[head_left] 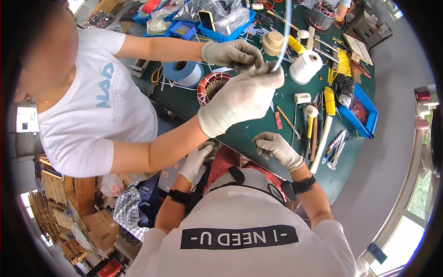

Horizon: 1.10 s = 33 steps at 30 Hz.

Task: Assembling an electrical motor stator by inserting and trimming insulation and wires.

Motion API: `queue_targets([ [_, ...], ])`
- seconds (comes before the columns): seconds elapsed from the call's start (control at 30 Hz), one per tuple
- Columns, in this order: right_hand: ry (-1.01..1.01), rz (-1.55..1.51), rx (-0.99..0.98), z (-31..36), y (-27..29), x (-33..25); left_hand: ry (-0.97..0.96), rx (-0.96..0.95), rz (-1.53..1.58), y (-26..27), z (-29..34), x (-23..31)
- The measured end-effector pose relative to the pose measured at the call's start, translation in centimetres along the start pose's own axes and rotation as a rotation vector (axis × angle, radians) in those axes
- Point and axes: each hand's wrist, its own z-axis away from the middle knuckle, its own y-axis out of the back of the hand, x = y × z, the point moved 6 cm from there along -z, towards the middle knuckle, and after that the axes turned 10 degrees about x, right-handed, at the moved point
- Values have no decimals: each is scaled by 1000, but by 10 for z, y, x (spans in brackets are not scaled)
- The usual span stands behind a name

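Observation:
My left hand [196, 161], in a whitish glove, hovers over my lap with its fingers loosely bent and apart; nothing shows in it. At the table's near edge my right hand [280, 150], gloved too, is half curled and empty, with fingers apart. To my left, a co-worker's gloved hands reach across in front of me. Their near hand [240, 99] and far hand [233, 53] come together at a pale, thin cord or tube [287, 27] that rises in an arc. Partly behind the near hand stands a motor stator [202, 88] with red windings laced in white.
On the green table [258, 115] stand a white thread cone [306, 67], a blue-wrapped roll [183, 74] and a beige round block [273, 43]. Mallets [312, 111], pliers [336, 147] and a blue tray [362, 113] lie right. Blue bins [230, 30] and a phone [206, 20] are at the back.

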Motion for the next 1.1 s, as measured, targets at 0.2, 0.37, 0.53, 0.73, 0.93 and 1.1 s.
queue_targets([
  [0.2, 49, -42, 24, 16, 8, 9, -35, 23, 43, -13, 18, -3],
  [0.37, 168, 48, 129, 7, 23, -4, -66, 62, 91, -10, 22, -9],
  [0.53, 378, 240, 289, -24, 32, -28, -231, 210, 105, 20, 0, -23],
  [0.73, 323, 328, 229, -51, 21, -17, -779, 467, -211, 74, -33, 12],
  [0.93, 143, 613, 283, -92, 29, -6, -573, 596, -174, 88, -111, 61],
  [1.1, 307, 515, 307, -133, 51, 11, -564, 469, 180, 92, -184, 74],
])
